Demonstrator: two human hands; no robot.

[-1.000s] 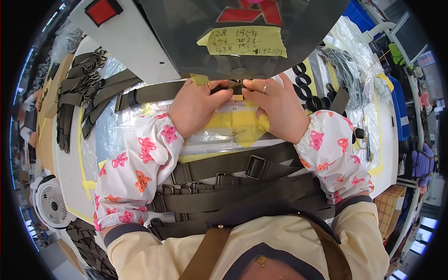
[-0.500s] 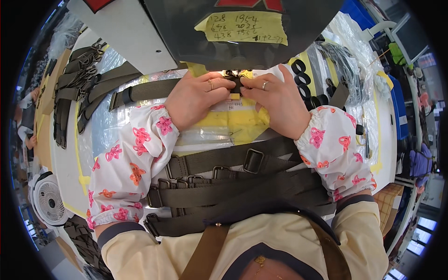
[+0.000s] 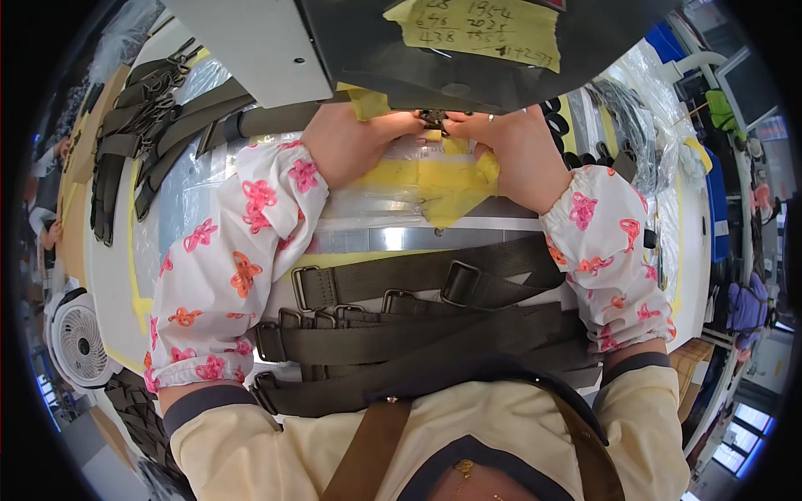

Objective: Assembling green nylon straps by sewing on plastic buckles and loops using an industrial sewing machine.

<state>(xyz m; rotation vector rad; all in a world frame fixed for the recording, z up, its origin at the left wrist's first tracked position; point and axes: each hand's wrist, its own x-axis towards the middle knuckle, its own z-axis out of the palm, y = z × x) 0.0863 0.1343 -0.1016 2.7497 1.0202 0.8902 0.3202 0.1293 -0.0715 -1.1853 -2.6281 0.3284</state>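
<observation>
Under the grey head of a sewing machine, my left hand is closed on a dark olive webbing strap, which runs out to the left. My right hand is closed too, its fingertips pressed at the strap's end from the other side. Between the two hands sits the small lit metal presser foot. The machine head hides part of the fingers. Yellow tape lies on the plastic-covered bed below my hands.
Several straps with metal buckles lie across the table near my body. More straps with clasps are heaped at the left. Black loops lie right of the machine. A white fan stands at the lower left.
Both hands have moved farther in under the machine head, so more of the fingers is hidden. The view has shifted slightly, and the machine head sits higher and farther right.
</observation>
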